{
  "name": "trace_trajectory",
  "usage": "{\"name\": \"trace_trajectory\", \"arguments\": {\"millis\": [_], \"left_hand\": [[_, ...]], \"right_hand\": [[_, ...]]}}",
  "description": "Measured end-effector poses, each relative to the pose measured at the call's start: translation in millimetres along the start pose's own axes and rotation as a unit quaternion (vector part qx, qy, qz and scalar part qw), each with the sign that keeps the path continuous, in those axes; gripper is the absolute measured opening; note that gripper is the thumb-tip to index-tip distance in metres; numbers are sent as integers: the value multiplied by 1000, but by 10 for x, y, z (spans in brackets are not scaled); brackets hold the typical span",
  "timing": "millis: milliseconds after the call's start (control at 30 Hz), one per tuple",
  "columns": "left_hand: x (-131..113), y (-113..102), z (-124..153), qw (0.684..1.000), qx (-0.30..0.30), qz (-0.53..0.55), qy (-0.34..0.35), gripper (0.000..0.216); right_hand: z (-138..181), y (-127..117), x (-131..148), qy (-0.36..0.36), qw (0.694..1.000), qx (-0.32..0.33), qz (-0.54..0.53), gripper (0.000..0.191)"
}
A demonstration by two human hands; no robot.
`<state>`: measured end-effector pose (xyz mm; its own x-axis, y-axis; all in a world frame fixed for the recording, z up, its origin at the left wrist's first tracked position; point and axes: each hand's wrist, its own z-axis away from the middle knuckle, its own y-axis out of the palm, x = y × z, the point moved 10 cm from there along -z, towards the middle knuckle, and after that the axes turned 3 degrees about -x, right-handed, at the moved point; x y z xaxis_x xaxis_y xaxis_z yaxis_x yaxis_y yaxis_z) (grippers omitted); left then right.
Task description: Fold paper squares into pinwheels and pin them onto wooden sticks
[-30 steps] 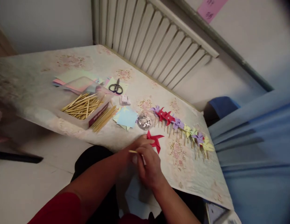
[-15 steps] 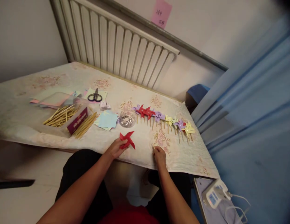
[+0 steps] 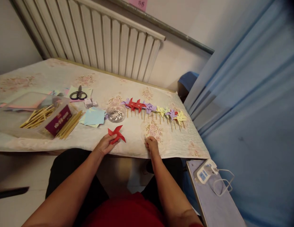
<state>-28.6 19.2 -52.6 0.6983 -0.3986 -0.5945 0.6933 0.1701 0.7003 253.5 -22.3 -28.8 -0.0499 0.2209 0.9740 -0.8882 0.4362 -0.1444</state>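
Red pinwheel, gripped in the left hand

Item: one pinwheel head, held on its left side between thumb and fingers, above the near edge of a floral tablecloth. Right hand: near the same edge, apart from the pinwheel; fingers curled closed, whether around anything small cannot be told. Beyond the hands: a row of pinwheels on sticks, red, purple, yellow and pale green; a clear round container with silvery contents, near the row's left end. Further left: stacked paper squares, blue on top; a bundle of sticks beside a plastic box holding more; dark scissors, lying on pale paper.
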Motion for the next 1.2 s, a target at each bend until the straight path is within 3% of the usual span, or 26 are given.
{"name": "trace_trajectory", "arguments": {"millis": [300,600,800,1033,1200], "left_hand": [[-27,5,32,999,-36,-25,-5,21],[-1,6,4,999,-28,-22,-4,24],[-9,40,-1,1000,-11,-26,-1,22],[-7,25,-16,1000,-11,-25,5,21],[-3,14,-35,1000,-10,-23,5,18]], "right_hand": [[-6,31,-78,44,991,30,-125,34],[-26,-21,-52,16,997,-8,-78,18],[-22,-14,-68,51,993,1,-109,14],[-16,-9,-42,46,993,11,-111,26],[-25,-8,-41,40,995,9,-94,20]]}}
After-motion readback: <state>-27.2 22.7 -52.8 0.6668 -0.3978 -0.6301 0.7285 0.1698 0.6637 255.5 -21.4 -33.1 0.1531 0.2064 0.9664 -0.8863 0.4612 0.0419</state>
